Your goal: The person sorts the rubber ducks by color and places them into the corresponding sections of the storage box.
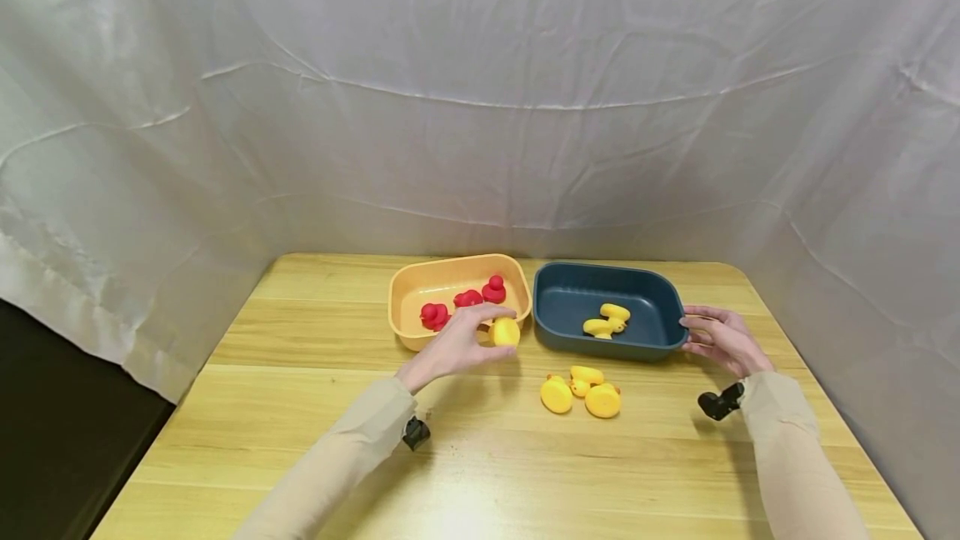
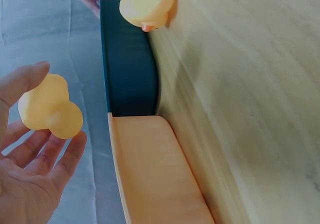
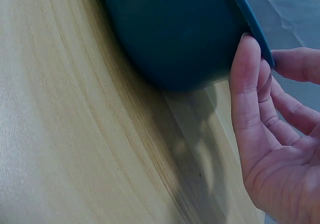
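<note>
My left hand holds a yellow rubber duck between thumb and fingers, raised over the front right corner of the orange bin. In the left wrist view, the duck sits between the thumb and the fingertips. At the right end of the dark blue bin, my right hand pinches the rim. In the right wrist view, its fingers lie on both sides of the bin's edge. Two yellow ducks lie inside the blue bin. Several red ducks are in the orange bin.
Three yellow ducks lie close together on the wooden table, in front of the blue bin. The two bins stand side by side near the back edge. Pale grey cloth hangs behind and along both sides.
</note>
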Tool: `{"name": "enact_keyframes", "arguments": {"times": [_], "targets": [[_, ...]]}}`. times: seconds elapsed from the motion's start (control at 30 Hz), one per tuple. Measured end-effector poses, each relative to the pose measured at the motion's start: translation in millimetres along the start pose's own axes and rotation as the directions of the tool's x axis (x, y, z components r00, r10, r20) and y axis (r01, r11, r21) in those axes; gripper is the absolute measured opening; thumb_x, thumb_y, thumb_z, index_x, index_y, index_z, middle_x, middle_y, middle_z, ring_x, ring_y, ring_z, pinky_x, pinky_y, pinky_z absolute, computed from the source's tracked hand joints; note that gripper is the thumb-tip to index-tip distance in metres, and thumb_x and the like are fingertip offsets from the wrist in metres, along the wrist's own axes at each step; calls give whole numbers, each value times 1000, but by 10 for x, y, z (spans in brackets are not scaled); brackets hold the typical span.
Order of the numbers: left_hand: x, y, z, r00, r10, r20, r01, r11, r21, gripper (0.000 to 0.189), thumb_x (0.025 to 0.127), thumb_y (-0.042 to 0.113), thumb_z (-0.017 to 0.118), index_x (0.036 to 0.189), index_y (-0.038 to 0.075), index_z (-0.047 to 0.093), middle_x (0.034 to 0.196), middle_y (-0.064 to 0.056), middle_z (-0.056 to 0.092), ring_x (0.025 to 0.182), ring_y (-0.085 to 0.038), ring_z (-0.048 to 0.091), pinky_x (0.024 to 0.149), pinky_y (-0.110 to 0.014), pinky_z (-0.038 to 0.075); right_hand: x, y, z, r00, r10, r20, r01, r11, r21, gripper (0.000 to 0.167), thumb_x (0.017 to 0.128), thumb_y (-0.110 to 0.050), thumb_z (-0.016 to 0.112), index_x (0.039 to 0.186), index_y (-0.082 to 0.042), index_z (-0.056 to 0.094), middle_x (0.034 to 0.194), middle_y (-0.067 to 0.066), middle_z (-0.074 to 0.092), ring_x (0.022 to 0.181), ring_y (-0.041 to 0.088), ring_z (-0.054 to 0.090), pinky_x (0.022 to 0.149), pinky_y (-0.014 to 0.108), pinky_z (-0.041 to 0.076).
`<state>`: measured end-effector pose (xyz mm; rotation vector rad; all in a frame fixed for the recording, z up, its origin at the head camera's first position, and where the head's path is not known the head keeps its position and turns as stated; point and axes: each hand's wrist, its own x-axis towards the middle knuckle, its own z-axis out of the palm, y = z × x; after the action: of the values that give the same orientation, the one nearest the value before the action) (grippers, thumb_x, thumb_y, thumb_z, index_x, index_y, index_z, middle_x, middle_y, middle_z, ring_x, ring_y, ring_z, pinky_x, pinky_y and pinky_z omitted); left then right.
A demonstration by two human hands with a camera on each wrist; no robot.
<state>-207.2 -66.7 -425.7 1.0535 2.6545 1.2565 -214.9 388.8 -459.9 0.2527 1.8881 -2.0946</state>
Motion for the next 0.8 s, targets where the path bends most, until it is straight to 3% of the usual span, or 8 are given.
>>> {"name": "enact_keyframes", "arguments": {"times": [0.17, 0.53, 0.8], "targets": [[65, 40, -12, 1000, 9, -28, -9, 1000, -13, 53, 83, 15, 83, 131, 1, 64, 129, -13, 69, 114, -26, 64, 99, -43, 58, 1, -1, 1, 1000, 1, -2, -1, 1000, -4, 13, 100, -10, 61, 109, -20, 64, 93, -8, 73, 75, 11, 70, 70, 24, 63], [232, 49, 14, 997, -41, -67, 36, 997, -72, 54, 84, 19, 82, 132, 3, 64, 129, -13, 69, 115, -28, 66, 101, -47, 57, 6, 4, -6, 1000, 5, 2, -5, 1000, -7, 13, 101, -11, 60, 108, -20, 64, 93, -7, 72, 78, 12, 71, 71, 24, 64], [367, 59, 75, 992, -69, -104, 64, 997, -45, 57, 84, 25, 82, 134, 5, 63, 134, -11, 67, 123, -29, 61, 107, -48, 52, -6, 6, -3, 1000, 2, 2, -2, 1000, 5, 14, 101, -10, 59, 107, -21, 64, 93, -8, 73, 78, 11, 71, 70, 24, 63]]}}
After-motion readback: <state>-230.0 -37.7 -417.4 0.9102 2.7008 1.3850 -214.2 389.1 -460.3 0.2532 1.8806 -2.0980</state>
